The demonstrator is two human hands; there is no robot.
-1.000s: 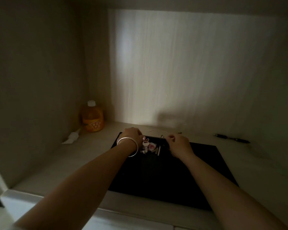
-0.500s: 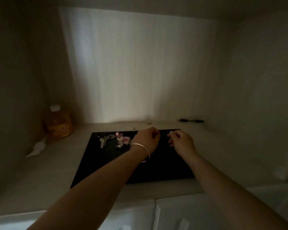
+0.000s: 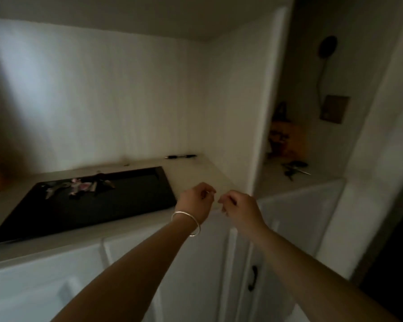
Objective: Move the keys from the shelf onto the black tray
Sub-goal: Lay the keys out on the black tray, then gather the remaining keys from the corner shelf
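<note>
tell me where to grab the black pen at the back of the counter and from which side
Grip the pen across the middle of its barrel, coming down from above and the front. It lies flat on the counter, lengthwise along the back wall near the right corner, so the wall blocks the far side. Its thin, low shape suits a fingertip pinch.

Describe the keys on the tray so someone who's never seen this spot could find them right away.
Look at the black tray on the pale shelf inside the white alcove. The keys lie near its far edge, towards the left. They are the only cluster there, with a pink charm among grey metal.
</note>
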